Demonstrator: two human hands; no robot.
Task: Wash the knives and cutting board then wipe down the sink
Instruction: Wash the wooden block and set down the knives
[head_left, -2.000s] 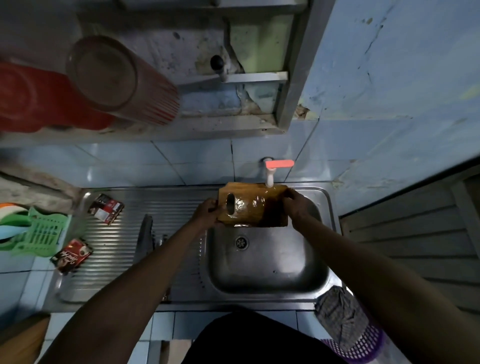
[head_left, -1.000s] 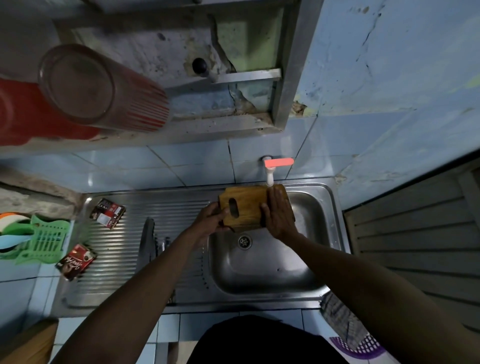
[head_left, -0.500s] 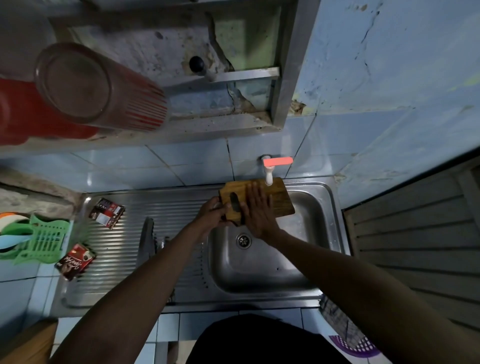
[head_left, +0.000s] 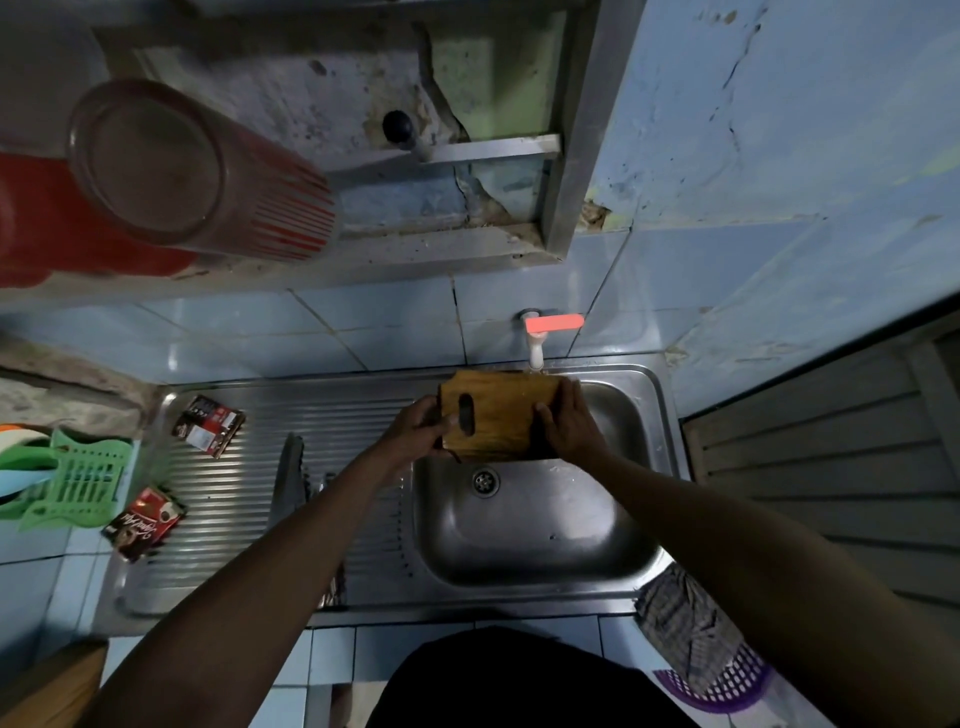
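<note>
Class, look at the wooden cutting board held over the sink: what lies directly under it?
Under the cutting board is the steel sink basin, its drain showing just past the board's near edge. The basin's far part is covered by the board.

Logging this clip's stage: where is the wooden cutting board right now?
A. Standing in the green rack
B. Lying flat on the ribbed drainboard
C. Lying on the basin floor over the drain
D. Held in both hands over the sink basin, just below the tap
D: the left hand and right hand hold the cutting board above the sink basin, under the tap.
</note>
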